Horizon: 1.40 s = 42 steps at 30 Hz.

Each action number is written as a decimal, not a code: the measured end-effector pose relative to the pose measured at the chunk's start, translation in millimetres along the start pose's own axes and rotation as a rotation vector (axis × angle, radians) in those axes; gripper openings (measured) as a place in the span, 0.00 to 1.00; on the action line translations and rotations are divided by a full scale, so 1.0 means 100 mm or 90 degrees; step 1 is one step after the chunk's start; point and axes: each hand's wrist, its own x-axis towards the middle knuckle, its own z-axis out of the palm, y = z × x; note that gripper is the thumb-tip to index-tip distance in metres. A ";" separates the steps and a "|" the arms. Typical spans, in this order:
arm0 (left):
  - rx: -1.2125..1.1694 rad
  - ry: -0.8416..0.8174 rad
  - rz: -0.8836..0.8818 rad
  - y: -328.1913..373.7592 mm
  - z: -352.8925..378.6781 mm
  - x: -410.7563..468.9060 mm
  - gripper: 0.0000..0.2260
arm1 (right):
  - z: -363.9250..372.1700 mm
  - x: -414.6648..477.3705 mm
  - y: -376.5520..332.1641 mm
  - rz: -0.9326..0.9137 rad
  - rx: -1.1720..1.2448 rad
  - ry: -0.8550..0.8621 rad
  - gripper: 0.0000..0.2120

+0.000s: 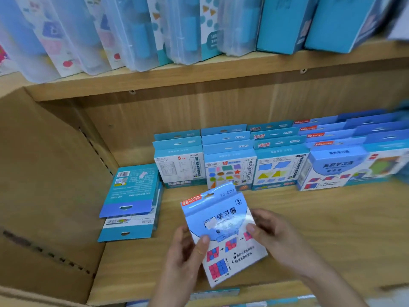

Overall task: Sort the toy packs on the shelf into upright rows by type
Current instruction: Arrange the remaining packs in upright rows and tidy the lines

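Sorting step in hand: the blue square-puzzle pack [223, 233] hangs tilted just in front of the lower shelf [332, 209]. The left hand [188, 258] pinches its lower left edge, thumb on the face, and the right hand [278, 235] grips the right edge with curled fingers. Several upright rows [230, 165] stand at the back and a flat stack [130, 200] lies unsorted at the left, so I'd call it midway; next, I reckon, carry the pack right to the matching blue row [332, 167] and stand it upright in front.

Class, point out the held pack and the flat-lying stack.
held pack [225, 231], head view, middle of its front face.
flat-lying stack [132, 189], head view, back face of its top pack.
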 end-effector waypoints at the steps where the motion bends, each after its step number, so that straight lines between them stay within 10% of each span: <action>1: 0.024 -0.021 0.004 -0.01 0.04 0.01 0.14 | -0.04 -0.05 0.03 0.004 0.007 0.022 0.09; 12: 0.152 -0.224 0.019 0.03 0.95 0.19 0.19 | -0.88 -0.52 0.28 -0.048 0.076 0.261 0.09; 32: 0.244 0.086 0.145 -0.09 2.02 0.65 0.19 | -2.30 -0.58 0.66 -0.112 -0.199 0.187 0.18; 42: 0.352 0.061 0.221 0.06 2.58 0.86 0.17 | -2.47 -0.27 0.61 -0.107 -0.145 0.163 0.29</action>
